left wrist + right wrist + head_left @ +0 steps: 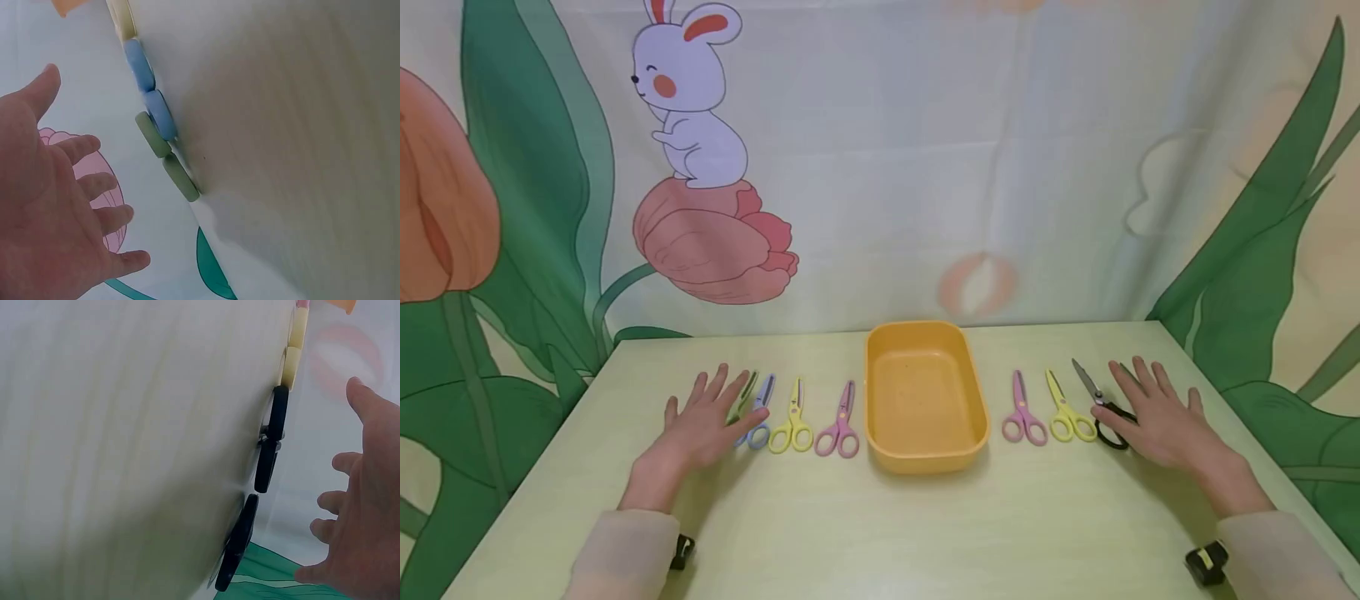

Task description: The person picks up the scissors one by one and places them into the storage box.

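Note:
In the head view my left hand [700, 427] hovers over the left end of a row of scissors, fingers spread and holding nothing. Its thumb and index finger overlap the green scissors [742, 398] and blue scissors [767, 390]; their handles [161, 115] show beyond the palm in the left wrist view. Yellow scissors [797, 396] and pink scissors [844, 408] lie further right. Over the right end, my right hand [1172, 427] is likewise spread and holds nothing. Beneath its thumb are black-handled scissors [1089, 382]; the right wrist view shows another black handle [239, 542], mostly hidden from the head view.
A yellow-orange rectangular bin [928, 460] stands mid-table between the two groups. To its right lie pink scissors [1019, 400] and yellow scissors [1057, 395]. Behind the pale table [940, 533] hangs a printed curtain [880, 208] with a rabbit and tulips.

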### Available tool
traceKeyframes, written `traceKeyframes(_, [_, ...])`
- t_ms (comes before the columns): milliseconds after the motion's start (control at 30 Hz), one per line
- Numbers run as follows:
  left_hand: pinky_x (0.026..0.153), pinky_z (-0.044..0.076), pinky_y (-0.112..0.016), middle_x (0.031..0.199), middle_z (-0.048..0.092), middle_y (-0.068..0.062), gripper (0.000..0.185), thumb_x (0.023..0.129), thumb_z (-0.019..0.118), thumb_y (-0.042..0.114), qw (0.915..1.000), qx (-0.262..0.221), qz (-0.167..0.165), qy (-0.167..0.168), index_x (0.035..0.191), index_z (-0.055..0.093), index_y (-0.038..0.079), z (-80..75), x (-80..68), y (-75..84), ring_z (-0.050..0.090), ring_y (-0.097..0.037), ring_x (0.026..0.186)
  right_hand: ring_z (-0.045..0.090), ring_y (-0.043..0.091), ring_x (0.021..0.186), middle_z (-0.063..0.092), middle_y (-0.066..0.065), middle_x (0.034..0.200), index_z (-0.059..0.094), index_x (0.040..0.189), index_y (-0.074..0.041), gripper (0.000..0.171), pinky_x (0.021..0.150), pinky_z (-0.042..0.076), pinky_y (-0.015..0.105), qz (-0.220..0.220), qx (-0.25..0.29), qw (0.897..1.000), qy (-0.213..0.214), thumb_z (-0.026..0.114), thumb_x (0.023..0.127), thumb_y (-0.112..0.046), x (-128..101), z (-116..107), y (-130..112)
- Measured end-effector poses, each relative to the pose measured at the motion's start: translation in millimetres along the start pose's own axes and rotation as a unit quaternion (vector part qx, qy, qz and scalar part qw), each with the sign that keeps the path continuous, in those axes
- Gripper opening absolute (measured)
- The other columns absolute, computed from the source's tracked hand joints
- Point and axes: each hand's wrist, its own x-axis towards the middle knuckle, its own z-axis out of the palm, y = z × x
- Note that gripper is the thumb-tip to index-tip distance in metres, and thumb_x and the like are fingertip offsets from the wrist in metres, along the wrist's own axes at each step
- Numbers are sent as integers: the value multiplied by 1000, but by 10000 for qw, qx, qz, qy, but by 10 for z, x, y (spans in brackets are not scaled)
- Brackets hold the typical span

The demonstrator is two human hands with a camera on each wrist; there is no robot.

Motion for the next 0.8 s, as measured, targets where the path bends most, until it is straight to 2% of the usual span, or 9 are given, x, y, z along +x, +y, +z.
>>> traceKeyframes(267, [106,8,-81,166,12,-28,83,103,41,65,9999,-99,44,49,162,27,9,0,-9,56,7,-56,148,5,59,146,6,33,164,15,163,-4,89,100,2,85,-34,39,9999,-111,40,104,-65,2,-1,-6])
traceKeyframes(567, [103,20,-80,160,22,-33,73,106,45,55,9984,-342,407,170,158,35,4,56,8,181,25,-58,143,21,60,142,20,36,160,30,158,0,82,97,13,86,-46,-49,10000,-42,42,105,-61,-3,-1,7])
traceKeyframes(700, [103,23,-80,158,27,-33,71,106,48,52,9957,-726,531,239,156,38,3,69,42,214,29,-56,142,28,59,139,25,37,157,37,155,2,76,94,20,86,-107,-118,9999,45,45,106,-56,3,-7,-12])
traceKeyframes(800, [108,25,-74,155,33,-32,67,106,52,48,9912,-1160,616,162,153,43,0,62,65,241,32,-53,142,31,60,137,28,38,155,39,153,3,74,93,24,86,-121,-189,9997,85,46,107,-54,1,1,-12])
